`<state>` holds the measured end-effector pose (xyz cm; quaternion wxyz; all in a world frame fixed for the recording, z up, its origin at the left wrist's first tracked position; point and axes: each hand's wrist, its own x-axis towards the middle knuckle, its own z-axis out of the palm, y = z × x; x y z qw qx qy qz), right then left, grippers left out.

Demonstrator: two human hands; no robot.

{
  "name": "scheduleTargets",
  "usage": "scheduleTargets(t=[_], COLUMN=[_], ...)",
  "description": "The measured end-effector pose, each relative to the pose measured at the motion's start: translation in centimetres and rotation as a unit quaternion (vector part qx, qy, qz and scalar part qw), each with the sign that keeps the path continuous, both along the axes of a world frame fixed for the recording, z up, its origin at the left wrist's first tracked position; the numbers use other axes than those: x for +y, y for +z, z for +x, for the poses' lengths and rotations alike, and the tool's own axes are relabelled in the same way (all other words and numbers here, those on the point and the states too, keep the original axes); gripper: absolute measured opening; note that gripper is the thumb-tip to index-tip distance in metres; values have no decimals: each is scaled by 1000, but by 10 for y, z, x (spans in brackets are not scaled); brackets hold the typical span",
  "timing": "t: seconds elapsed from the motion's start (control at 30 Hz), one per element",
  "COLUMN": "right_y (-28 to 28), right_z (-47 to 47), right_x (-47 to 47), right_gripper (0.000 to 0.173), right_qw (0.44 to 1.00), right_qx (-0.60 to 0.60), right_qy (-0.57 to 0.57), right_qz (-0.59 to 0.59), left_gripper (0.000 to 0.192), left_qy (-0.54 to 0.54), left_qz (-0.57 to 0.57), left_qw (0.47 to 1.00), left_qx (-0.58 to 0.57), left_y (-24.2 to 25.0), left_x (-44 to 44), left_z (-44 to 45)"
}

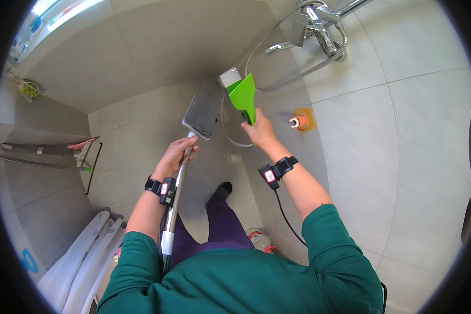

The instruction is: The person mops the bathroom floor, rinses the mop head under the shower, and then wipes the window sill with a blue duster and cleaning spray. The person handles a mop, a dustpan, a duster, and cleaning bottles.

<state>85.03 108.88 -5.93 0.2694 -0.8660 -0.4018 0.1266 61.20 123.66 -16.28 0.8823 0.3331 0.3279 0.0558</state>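
Note:
My left hand (177, 154) is closed around the metal pole of a flat mop, just below its head. The grey rectangular mop head (202, 110) is raised and tilted in front of me. In my right hand (260, 130) is the handle of a bright green plastic dustpan-like scoop (243, 94), its wide end pointing up and away. Behind the scoop's left edge shows a white and chrome shower head (230, 77), partly covered; whether they touch I cannot tell. Its hose loops down beside the scoop.
A chrome mixer tap (318, 29) is on the tiled wall at upper right. An orange hook-like piece (298, 121) sits on that wall. Cleaning tools (82, 153) lean at left, above a white curtain (78, 263). A plastic bottle (258, 238) stands near my legs.

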Motion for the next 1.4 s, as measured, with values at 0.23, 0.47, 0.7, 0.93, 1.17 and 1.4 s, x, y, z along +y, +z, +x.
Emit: scheduleTargets(t=[0.23, 0.47, 0.7, 0.93, 1.17, 1.4], right_y=[51, 57, 37, 24, 21, 30], right_z=[99, 151, 185, 198, 205, 193], right_x=[-37, -53, -80, -102, -111, -103], right_gripper=[37, 29, 37, 41, 45, 45], right_qw=[999, 986, 982, 968, 979, 980], right_qx=[-17, 133, 58, -64, -47, -53], right_qy=[39, -33, 72, 218, 140, 141], right_qz=[-34, -91, -166, -101, -139, -126], left_gripper=[32, 30, 30, 34, 37, 41], left_qy=[-5, 48, 82, 120, 158, 142], left_qz=[-43, -93, -100, -99, -83, -81], left_qw=[998, 994, 990, 986, 980, 983], left_qx=[45, 39, 53, 65, 86, 85], left_y=[-31, -51, -55, -54, -64, -67], left_x=[10, 5, 9, 25, 33, 35], left_z=[-12, -20, -28, -47, -66, -62])
